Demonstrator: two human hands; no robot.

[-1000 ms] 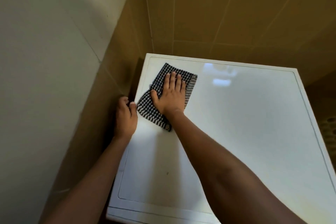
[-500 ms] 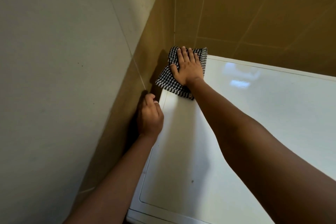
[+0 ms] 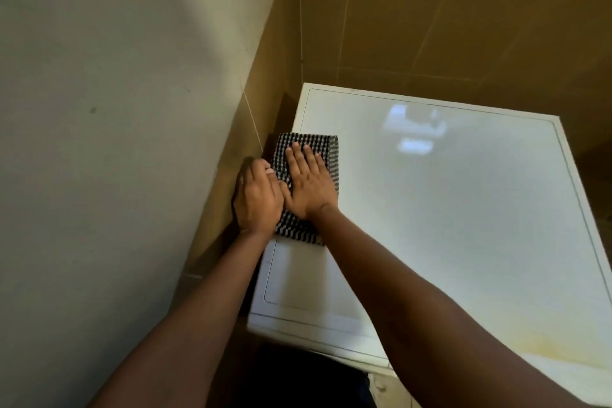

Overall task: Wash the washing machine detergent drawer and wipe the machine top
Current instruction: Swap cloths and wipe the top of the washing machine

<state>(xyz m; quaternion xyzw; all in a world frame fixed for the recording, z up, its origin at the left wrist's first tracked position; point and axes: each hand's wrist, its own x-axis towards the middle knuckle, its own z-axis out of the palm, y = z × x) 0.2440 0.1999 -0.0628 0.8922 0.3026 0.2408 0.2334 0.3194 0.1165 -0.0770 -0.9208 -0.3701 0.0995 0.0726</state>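
The white washing machine top (image 3: 447, 209) fills the right half of the head view. A folded black-and-white checked cloth (image 3: 308, 138) lies along its left edge, about midway back. My right hand (image 3: 308, 185) presses flat on the cloth with straight fingers. Right beside it, my left hand (image 3: 256, 199) grips the machine's left edge, its fingers curled down over the side and its thumb touching the cloth. The detergent drawer is out of view.
A pale wall (image 3: 116, 142) stands close on the left, leaving only a narrow dark gap (image 3: 265, 129) beside the machine. Tan tiles (image 3: 430, 10) rise behind it. A yellowish stain (image 3: 496, 348) marks the top near its front right.
My right hand has dragged the cloth from the far left corner back toward me along the left edge. My left hand keeps its hold on that edge.
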